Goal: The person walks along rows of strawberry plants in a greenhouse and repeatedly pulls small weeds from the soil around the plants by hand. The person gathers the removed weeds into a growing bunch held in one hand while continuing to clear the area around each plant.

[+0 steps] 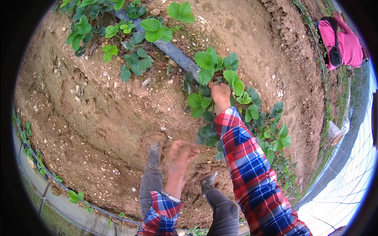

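My right hand [220, 96] reaches down into a strawberry plant [203, 66]; bright and dark green leaves surround it. Its fingertips are hidden at the crown, so what they grip does not show. Beside it, a flat dark grey irrigation hose [174, 54] runs diagonally over the soil and under the leaves. My left hand [181, 153] hangs in front of my legs, above bare ground, with its fingers curled. It is blurred, and I cannot make out whether anything is between the fingertips. Another strawberry plant [137, 63] grows along the hose, at the upper left.
My boots [209, 181] stand on brown stony soil [97, 124]. More strawberry plants [280, 140] continue to the right of my right sleeve. A person in a pink top [344, 44] bends over at the far right. Near the right rim lies a log-like object [334, 133] beside netting [358, 126].
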`<state>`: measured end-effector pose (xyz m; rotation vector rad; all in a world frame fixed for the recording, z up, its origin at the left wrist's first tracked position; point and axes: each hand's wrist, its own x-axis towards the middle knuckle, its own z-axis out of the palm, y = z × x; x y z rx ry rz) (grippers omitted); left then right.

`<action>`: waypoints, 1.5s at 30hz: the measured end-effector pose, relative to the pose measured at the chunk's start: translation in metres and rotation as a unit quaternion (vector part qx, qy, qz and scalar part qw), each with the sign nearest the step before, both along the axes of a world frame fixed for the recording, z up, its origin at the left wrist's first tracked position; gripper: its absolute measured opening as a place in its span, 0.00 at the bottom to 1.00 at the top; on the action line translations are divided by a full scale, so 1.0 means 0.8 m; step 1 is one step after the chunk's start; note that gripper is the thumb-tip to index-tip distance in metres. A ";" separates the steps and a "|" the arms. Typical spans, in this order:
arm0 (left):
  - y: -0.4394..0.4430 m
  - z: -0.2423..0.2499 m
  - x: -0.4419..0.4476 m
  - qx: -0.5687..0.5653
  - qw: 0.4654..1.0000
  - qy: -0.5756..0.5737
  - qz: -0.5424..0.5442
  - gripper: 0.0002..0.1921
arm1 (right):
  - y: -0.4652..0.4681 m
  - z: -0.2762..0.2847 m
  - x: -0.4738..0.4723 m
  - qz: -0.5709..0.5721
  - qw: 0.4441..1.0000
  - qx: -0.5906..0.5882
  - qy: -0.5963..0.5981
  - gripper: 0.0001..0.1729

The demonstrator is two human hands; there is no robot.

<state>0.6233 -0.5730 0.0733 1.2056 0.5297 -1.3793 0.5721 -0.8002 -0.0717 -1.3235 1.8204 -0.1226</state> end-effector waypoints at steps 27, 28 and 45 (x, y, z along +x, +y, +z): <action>0.013 0.005 0.020 -0.010 0.999 0.034 0.041 0.07 | 0.023 0.118 -0.006 0.506 0.816 -0.219 0.173 0.07; 0.013 0.005 0.020 -0.009 0.998 0.038 0.044 0.07 | 0.021 0.116 -0.008 0.499 0.818 -0.226 0.178 0.07; 0.019 0.010 0.020 -0.016 0.998 0.043 0.051 0.07 | 0.027 0.094 0.003 0.446 0.830 -0.250 0.224 0.06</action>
